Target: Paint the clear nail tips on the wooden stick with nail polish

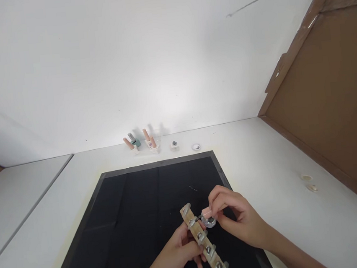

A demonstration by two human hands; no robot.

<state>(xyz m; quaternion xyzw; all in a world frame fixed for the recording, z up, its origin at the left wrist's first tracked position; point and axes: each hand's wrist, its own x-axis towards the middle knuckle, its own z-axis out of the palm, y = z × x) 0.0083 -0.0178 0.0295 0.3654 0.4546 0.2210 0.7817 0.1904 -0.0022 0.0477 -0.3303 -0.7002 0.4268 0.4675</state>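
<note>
- The left hand (180, 252) comes up from the near edge of the black mat (135, 205), bare forearm angled toward the middle, palm turned inward.
- Its fingers curl round the wooden strip (203, 241) from the left side, thumb laid along the strip's edge, holding it slanted over the mat's near right part.
- The right hand (237, 217) reaches in from the mat's near right corner, wrist bent, knuckles up.
- Its thumb and forefinger are pinched together at a small pink piece (206, 212) held at the strip's upper end; the other fingers are tucked loosely beneath.
- Both hands sit close together, nearly touching, above the mat.
</note>
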